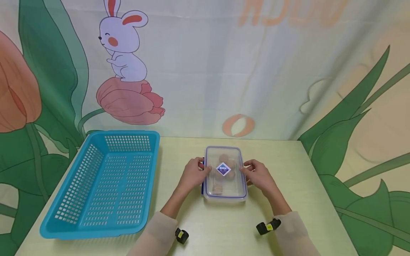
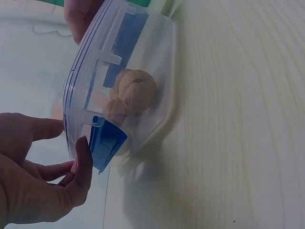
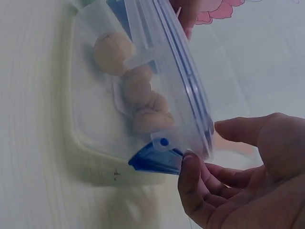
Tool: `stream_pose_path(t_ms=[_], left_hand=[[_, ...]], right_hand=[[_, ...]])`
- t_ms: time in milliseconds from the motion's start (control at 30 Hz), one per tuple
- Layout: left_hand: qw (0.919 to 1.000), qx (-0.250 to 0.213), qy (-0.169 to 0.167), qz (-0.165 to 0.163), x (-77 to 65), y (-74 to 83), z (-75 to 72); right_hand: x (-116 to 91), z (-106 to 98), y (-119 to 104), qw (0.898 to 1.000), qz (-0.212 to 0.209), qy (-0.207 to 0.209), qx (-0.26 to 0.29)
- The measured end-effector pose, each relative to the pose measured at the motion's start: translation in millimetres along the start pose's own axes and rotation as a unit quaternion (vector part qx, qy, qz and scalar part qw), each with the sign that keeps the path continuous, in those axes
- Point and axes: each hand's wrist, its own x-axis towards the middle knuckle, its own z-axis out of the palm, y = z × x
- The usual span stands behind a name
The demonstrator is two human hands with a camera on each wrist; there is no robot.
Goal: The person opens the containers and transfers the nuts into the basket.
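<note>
A clear plastic food container (image 1: 223, 185) with a blue-edged lid and a diamond-shaped label lies on the table. Several round brown things that look like walnuts (image 2: 137, 90) show through its wall. My left hand (image 1: 194, 174) grips its left side, thumb at the lid's edge and a fingertip against a blue latch (image 2: 107, 143) that is swung outward. On the opposite side my right hand (image 1: 258, 176) does the same, its thumb on the lid rim and curled fingers at another blue latch (image 3: 157, 160), also angled out from the wall.
A blue plastic basket (image 1: 154, 185) with slotted walls stands on the left of the pale wooden table (image 1: 288, 170). Behind the table hangs a printed curtain (image 1: 198, 71) with a rabbit and tulips. Each wrist wears a black strap.
</note>
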Motion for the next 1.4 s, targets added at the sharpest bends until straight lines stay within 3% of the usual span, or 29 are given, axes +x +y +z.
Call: stream_pose_path(t_ms=[667, 1133, 1400], left_hand=[[0.9994, -0.018, -0.009, -0.028, 0.3, -0.9, 3.9], [0.9944, -0.076, -0.029, -0.068, 1.5, -0.4, 2.0], [0.9948, -0.077, -0.026, -0.061, 1.0, -0.7, 1.7]], right_hand=[[-7.8, 7.7, 3.1, 1.000, 0.013, 0.006, 0.026], [-11.1, 8.4, -1.8, 1.000, 0.006, 0.014, 0.023], [-10.6, 7.2, 0.3, 1.000, -0.007, 0.024, 0.002]])
